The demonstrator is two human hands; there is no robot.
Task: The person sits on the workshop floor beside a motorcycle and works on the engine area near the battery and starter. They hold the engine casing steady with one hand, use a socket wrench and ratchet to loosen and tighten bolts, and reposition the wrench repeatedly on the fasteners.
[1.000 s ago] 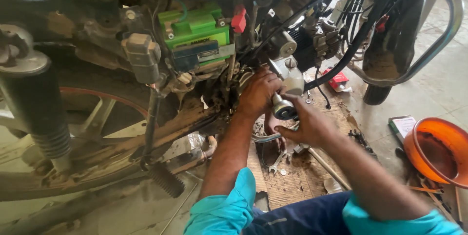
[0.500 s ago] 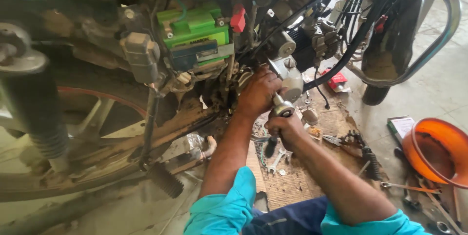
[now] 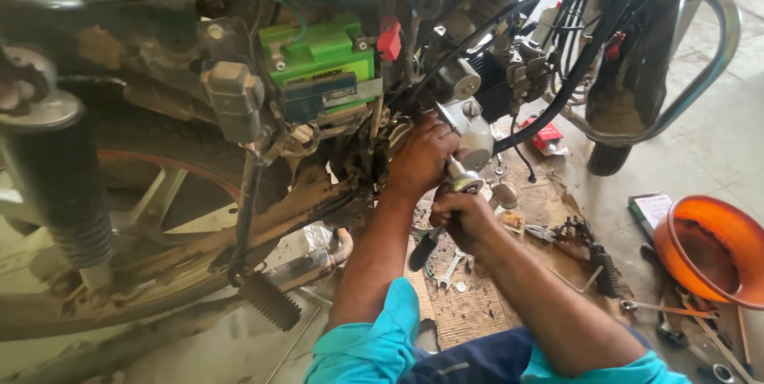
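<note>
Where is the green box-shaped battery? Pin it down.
In the head view, the green box-shaped battery sits upper centre-left in the motorcycle frame, above and left of the left hand.

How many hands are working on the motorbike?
2. The left hand reaches into the engine area of the motorbike. The right hand sits just below it, gripping a dark-handled tool. No other person's hands show.
</note>
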